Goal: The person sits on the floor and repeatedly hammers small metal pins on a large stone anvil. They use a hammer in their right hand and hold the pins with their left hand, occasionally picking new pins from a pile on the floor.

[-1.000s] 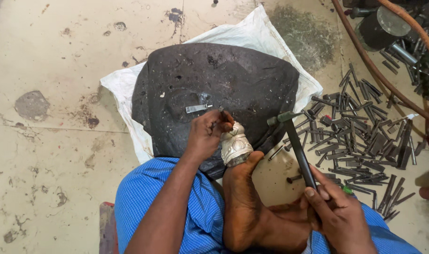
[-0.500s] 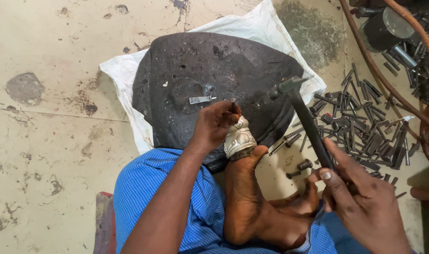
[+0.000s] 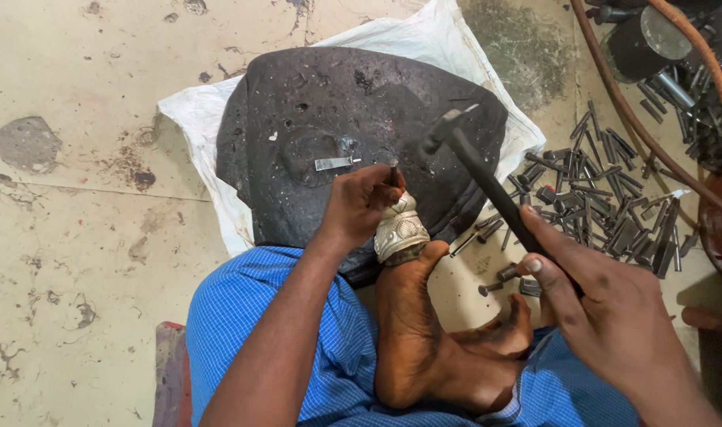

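Our right hand [image 3: 614, 316] grips the hammer [image 3: 487, 186], now raised higher than a moment ago (wound up over the punch [image 3: 393, 174]). Our left hand [image 3: 361, 207] pinches that punch on the silver piece [image 3: 400, 234], braced by a foot against the dark block [image 3: 353, 103].

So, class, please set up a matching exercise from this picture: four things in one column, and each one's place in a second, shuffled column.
Things:
1. hammer
2. embossed silver piece
3. flat metal strip
4. loose punches

Places:
A. lying on top of the dark block
B. scattered on the floor to the right
C. held by its handle in the right hand
D. wedged between the foot and the block, under the left hand

Pairs: 1-C, 2-D, 3-A, 4-B
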`<state>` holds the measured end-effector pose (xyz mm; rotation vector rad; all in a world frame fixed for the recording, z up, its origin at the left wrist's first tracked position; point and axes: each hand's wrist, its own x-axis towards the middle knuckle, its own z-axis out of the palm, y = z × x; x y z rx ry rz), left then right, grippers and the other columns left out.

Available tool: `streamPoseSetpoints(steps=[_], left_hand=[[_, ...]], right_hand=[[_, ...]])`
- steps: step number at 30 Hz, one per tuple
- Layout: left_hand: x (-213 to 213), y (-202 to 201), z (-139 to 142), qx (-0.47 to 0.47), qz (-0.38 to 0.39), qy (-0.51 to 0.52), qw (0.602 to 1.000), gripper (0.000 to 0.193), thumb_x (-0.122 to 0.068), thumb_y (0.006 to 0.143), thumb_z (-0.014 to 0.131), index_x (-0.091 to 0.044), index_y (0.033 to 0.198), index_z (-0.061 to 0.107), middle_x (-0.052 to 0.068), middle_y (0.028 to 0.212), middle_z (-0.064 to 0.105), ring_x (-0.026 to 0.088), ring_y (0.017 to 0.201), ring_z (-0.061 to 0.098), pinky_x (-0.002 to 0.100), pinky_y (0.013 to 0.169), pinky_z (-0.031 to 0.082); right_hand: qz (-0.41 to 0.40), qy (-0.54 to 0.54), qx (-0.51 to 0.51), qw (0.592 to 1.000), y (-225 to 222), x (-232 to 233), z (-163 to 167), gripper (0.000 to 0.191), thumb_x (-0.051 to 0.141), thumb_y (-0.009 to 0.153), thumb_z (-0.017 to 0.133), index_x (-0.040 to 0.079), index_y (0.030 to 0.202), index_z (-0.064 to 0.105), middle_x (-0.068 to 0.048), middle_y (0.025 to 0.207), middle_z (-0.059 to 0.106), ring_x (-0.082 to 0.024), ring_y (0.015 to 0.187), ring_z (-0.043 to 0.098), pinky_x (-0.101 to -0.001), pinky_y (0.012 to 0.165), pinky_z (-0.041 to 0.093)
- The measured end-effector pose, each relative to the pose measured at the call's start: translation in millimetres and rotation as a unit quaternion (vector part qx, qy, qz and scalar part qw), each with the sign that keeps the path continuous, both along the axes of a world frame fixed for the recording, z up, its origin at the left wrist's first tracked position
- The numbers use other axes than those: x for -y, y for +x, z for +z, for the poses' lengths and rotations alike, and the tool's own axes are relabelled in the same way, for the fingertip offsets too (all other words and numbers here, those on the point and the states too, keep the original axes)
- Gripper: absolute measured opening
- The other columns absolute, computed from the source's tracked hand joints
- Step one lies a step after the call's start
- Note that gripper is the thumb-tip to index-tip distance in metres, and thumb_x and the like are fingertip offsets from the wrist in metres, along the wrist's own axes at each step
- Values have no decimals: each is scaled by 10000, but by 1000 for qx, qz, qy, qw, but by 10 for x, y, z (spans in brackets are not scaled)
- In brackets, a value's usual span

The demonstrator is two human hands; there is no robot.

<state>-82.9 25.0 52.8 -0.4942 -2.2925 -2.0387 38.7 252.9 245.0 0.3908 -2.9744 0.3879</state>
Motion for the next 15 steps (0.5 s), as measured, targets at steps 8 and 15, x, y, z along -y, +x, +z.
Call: streamPoseSetpoints(steps=[8,15], left_hand=[[-41,-13,59,44,-5,-15,999,88,4,886,736,-13,965,701,50,887,757,80,801,710,275,668,585],[-81,-35,45,28,-5,-30,999,121,54,866,728,11,975,698,75,900,763,100,832,730,271,683,594]], right_hand=[[-7,-34,85,996,-128,75,-74,470,217,939,646,166,1404,605,-130,918,762,-221,625,755,-358,587,615],[-9,-20,106,994,-209,35,-37,485,184,903,656,155,1386,614,-150,951,760,-246,682,756,-372,637,625]])
